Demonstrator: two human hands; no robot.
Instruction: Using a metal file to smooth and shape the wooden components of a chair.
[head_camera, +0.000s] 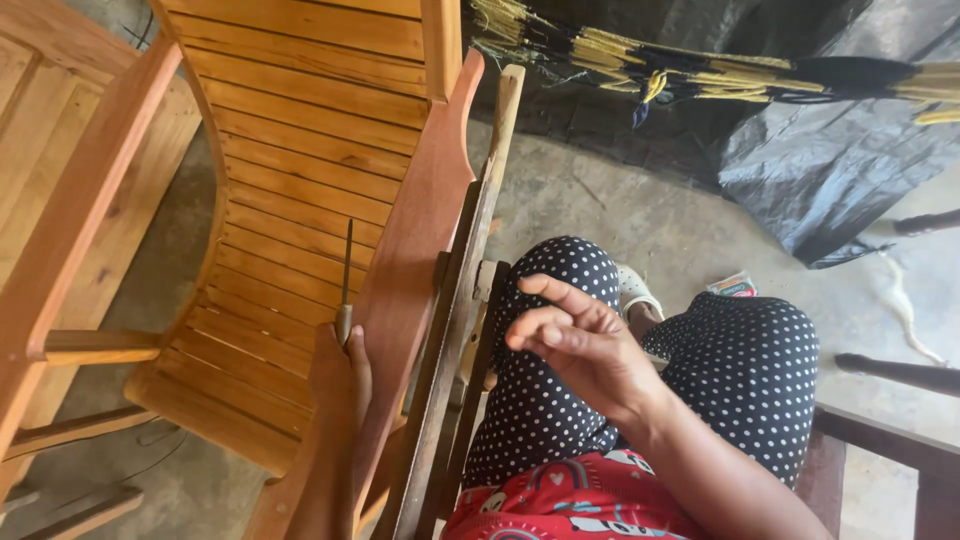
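Spanning the space left of both hands: slatted wooden chair (300, 150). Left hand (338, 375) grips a thin pointed tool (346, 270) upright, tip clear of the slats. Right hand (575, 340) empty, fingers loosely spread above the lap.

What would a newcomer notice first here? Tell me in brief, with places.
The slatted wooden chair fills the upper left, and the left hand grips a thin metal tool upright against its armrest. The right hand hangs open at centre, over a dotted skirt. Yellow and black threads stretch across the top right above a black sheet.
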